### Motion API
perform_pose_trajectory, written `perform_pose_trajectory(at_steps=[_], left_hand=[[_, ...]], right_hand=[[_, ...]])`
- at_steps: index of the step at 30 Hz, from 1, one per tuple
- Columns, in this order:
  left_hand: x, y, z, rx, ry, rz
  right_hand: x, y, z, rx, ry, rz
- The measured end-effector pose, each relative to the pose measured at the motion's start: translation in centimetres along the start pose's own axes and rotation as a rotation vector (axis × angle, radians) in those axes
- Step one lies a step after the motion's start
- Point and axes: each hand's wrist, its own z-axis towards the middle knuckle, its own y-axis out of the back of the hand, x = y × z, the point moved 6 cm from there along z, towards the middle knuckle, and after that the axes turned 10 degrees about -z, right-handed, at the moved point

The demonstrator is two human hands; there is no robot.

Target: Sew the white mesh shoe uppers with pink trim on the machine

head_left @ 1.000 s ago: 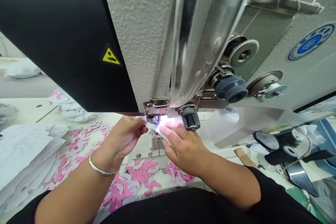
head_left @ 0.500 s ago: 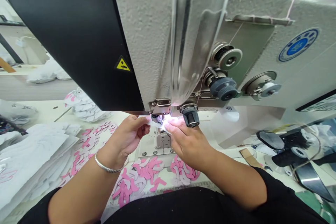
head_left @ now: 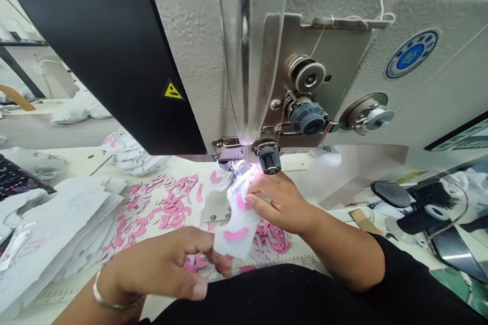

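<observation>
On pale tabletop (head_left: 78, 158), w/ pink pieces (head_left: 173, 210) strewn about & white stack (head_left: 68, 223) at L: pinches white cloth (head_left: 239, 221) by R edge in grip of R hand (head_left: 280, 198), top end at machine's (head_left: 190, 25) lit needle area. Holds grip of L hand (head_left: 171, 259) spread nr cloth's lower L corner; can't tell if touching.

The pale table (head_left: 78, 162) bears pink pieces (head_left: 173, 210), white sheets (head_left: 64, 218).

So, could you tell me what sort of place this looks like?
Probably a garment sewing workshop: there's a sewing machine with thread tension dials, stacked white cut pieces, and scattered pink shapes on the worktable.
</observation>
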Motion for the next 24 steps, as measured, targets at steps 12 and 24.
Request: perform_pose_trajectory(at_steps=[12, 24], left_hand=[[1.3, 6.0, 2.2, -0.873, -0.168, -0.41], [1.2, 3.6, 2.2, -0.678, -0.172, -0.376]], right_hand=[[0.6, -0.6, -0.3, -0.064, 0.042, -0.125], [0.4, -1.5, -1.0, -0.044, 0.06, -0.418]])
